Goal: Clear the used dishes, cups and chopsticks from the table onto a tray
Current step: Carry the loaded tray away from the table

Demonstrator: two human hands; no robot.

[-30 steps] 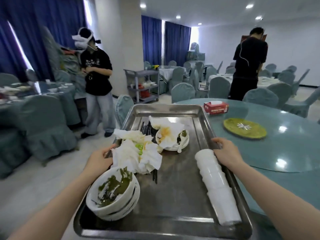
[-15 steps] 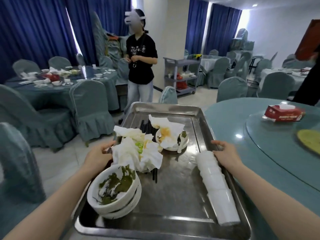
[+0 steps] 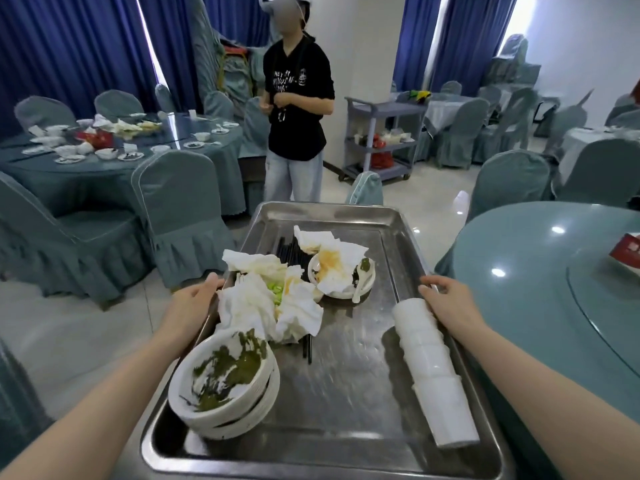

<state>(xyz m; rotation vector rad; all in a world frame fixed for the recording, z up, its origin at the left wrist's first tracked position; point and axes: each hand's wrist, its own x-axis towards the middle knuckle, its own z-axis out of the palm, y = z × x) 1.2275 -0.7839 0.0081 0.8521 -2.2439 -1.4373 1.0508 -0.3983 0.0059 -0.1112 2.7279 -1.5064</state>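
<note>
gripping the metal tray (image 3: 349, 386) by its two long edges, i have my left hand (image 3: 194, 304) curled over the left rim and my right hand (image 3: 450, 299) closed over the right rim, about halfway along, and neither hand holds anything else. the load sits inside the tray: a stack of white bowls (image 3: 225, 382) smeared with dark green leftovers in the near left corner, crumpled white napkins (image 3: 273, 299) heaped just beyond them, and black chopsticks (image 3: 306, 348) poking out from under the napkins. farther back a small white dish (image 3: 343, 278) carries a stained napkin and a white spoon (image 3: 360, 285). a nested row of white cups (image 3: 433, 372) lies on its side along the right edge, its far end just beside my right hand. the round teal table (image 3: 540, 282) is off to my right, with a red box (image 3: 628, 252) near its edge. ahead stands a person in a black shirt (image 3: 296, 109), with a grey cart (image 3: 381, 136) behind them, and another table with dirty dishes (image 3: 104, 147) at far left.
</note>
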